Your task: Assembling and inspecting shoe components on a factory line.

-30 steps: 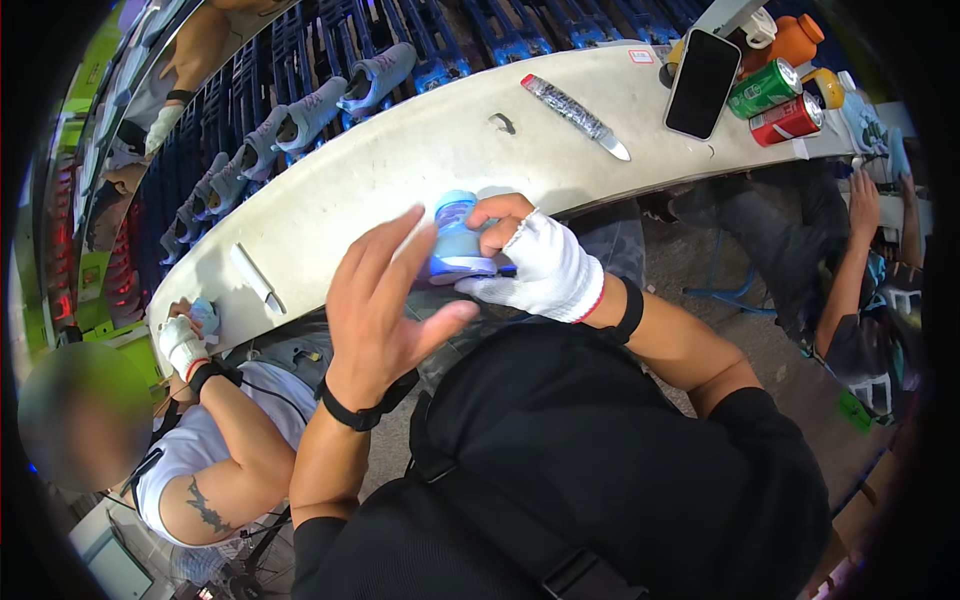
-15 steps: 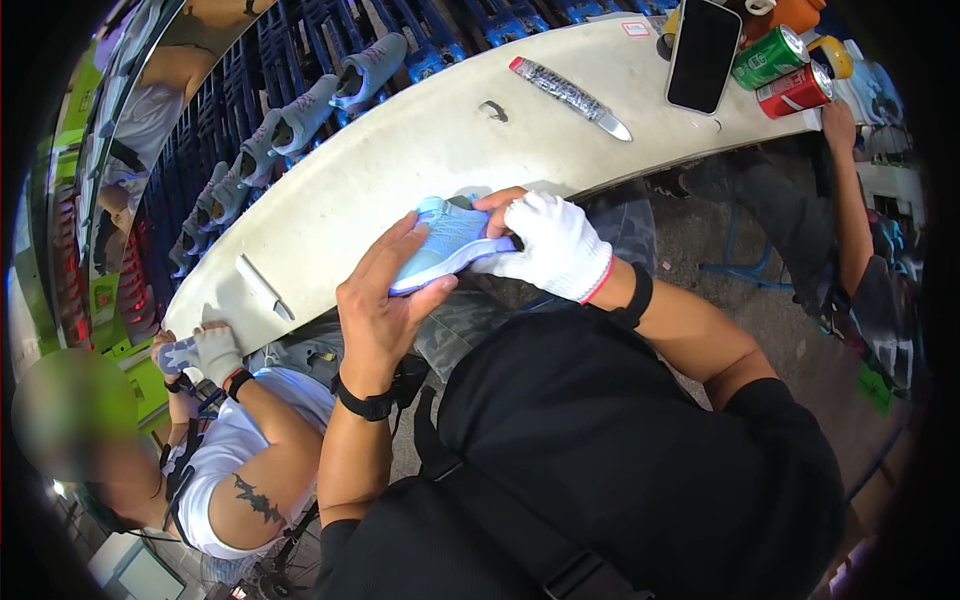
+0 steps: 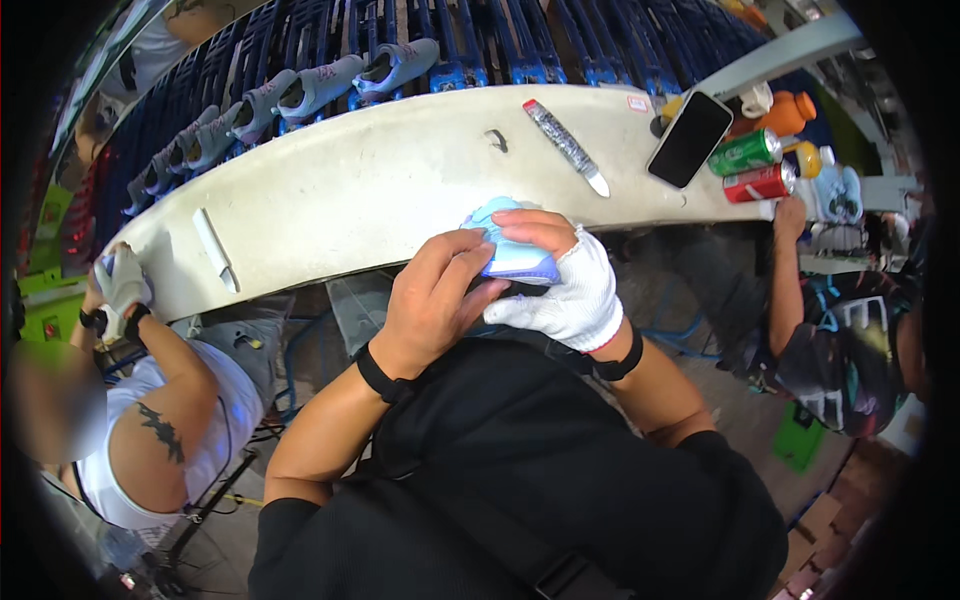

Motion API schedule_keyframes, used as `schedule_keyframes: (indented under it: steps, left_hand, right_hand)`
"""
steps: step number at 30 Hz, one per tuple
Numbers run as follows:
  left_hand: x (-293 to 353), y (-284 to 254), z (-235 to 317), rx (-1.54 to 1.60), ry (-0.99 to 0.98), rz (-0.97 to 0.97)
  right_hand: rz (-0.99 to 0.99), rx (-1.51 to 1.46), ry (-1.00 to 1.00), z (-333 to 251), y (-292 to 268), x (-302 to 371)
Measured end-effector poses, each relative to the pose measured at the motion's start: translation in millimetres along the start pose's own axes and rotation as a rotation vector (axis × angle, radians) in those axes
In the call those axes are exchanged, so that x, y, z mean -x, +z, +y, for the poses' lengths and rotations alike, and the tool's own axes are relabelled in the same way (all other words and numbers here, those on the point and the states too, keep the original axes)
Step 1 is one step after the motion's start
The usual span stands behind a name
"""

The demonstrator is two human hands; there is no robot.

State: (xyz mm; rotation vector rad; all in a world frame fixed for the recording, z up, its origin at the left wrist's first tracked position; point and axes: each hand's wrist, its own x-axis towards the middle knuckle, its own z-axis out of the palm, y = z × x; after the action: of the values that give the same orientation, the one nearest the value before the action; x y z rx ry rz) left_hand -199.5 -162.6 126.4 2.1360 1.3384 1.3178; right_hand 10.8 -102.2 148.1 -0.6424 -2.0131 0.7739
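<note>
Bare left hand [image 3: 435, 300] and gloved right hand [image 3: 562, 285] curl together, fingers closed.

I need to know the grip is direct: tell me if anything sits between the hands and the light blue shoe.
Nothing loose does. The bare left hand grips the light blue shoe directly. The right hand holds it through a white glove, though its fingertips are bare on the shoe.

Left hand [image 3: 432, 305] bare, black wristband. Right hand [image 3: 560, 285] in white fingerless knit glove, black wristband. Black sleeves, black apron.
</note>
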Motion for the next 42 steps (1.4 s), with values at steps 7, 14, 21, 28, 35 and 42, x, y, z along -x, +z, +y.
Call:
schedule_keyframes:
  steps: [7, 14, 21, 28, 35, 42]
  left_hand:
    - [9, 6, -9, 0.045, 0.151, 0.117]
    - [-4, -14, -11, 0.120, -0.146, -0.213]
    - [5, -33, -26, -0.078, -0.041, -0.184]
    - [-45, -80, -26, -0.108, 0.145, -0.118]
    - [-79, -77, -26, -0.062, -0.145, -0.379]
    - [-73, -87, -45, -0.070, -0.371, -0.350]
  right_hand:
    - [-0.055, -0.114, 0.062, 4, -2, 4]
    - [-0.190, -0.295, 0.012, 13, -11, -6]
    - [0.339, -0.735, 0.173, 22, 9, 4]
    - [-0.008, -0.555, 0.536, 43, 8, -31]
    - [0.104, -0.482, 0.189, 31, 53, -72]
    - [0.404, -0.904, 0.214, 60, 86, -68]
